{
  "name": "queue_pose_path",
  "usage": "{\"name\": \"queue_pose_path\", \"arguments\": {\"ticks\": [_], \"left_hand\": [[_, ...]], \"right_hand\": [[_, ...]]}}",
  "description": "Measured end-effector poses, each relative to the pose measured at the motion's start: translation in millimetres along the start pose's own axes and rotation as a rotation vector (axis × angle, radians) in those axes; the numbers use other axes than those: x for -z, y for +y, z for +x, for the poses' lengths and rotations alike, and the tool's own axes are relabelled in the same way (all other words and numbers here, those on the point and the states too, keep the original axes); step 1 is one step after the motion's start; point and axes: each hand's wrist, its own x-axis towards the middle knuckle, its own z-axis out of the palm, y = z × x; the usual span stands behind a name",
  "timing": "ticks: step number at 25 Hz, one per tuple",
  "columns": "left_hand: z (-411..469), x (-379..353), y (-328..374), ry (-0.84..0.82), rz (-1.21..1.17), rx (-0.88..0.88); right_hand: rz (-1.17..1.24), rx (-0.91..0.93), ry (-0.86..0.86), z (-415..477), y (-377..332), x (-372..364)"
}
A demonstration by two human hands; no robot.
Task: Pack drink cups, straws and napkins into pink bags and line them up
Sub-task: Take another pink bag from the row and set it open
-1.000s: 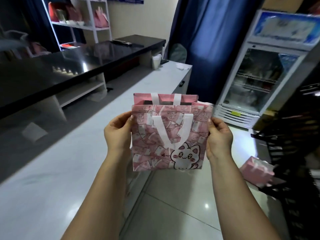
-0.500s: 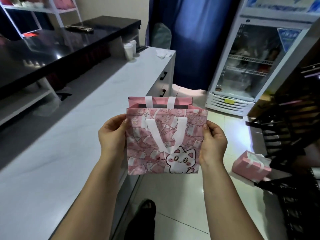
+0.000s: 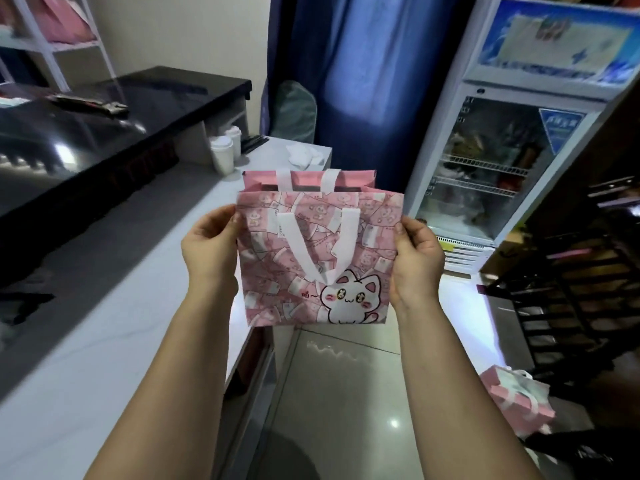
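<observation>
I hold a pink bag with white handles and a white cat print upright in the air, its mouth spread open. My left hand grips its left edge and my right hand grips its right edge. The bag hangs over the edge of the white counter. Two white lidded drink cups stand at the counter's far end, with dark straws beside them and white napkins to their right. What lies inside the bag is hidden.
A raised black counter runs along the left. A glass-door fridge stands at the right, a dark rack nearer. More pink bags lie on the tiled floor at lower right. Blue curtains hang behind.
The view has moved forward along the counter, so the cups, napkins and fridge appear closer. Both hands keep the same hold on the bag.
</observation>
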Motion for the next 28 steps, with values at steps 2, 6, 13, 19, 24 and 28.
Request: {"name": "queue_pose_path", "arguments": {"ticks": [2,6,13,19,24,28], "left_hand": [[33.5,-12.3,-0.3,0.007,-0.026,-0.018],[99.6,-28.1,-19.1,0.085,-0.011,-0.052],[193.0,-29.8,-48.6,0.506,0.02,-0.123],[227.0,-17.1,-23.0,0.824,0.101,-0.336],[212.6,-0.5,-52.2,0.995,0.209,-0.339],[195.9,0.9,-76.7,0.989,0.349,-0.276]], "right_hand": [[0.025,-0.002,-0.029,29.4,7.3,-26.3],[0.031,-0.033,-0.099,95.9,46.8,-81.5],[-0.017,-0.238,-0.398,193.5,135.9,-208.2],[-0.004,-0.279,-0.872,233.7,158.6,-332.1],[-0.054,-0.331,-1.055,226.8,197.4,-369.4],[-0.124,-0.328,-1.052,228.8,218.4,-356.8]]}}
